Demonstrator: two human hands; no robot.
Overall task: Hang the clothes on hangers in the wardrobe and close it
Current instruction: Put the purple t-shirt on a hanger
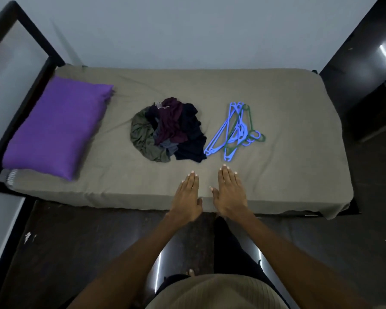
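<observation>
Grey walls stand behind a single bed [288, 175] with an olive sheet, seen from the near side where the person stands. At the left end lies a purple pillow [54, 128], well apart from the work. In the middle sits the pile of clothes [167, 132], crumpled together in olive, maroon and dark navy, and just beside it on the right lies a bunch of blue and green plastic hangers [234, 130], probably so that each garment can meet a hanger without a long reach. The left hand [188, 195] and the right hand [228, 192] are stretched flat over the near edge of the bed, fingers straight, each grip fully open and holding nothing. A dark glossy cabinet [370, 70] at the far right may be the wardrobe; I cannot tell.
</observation>
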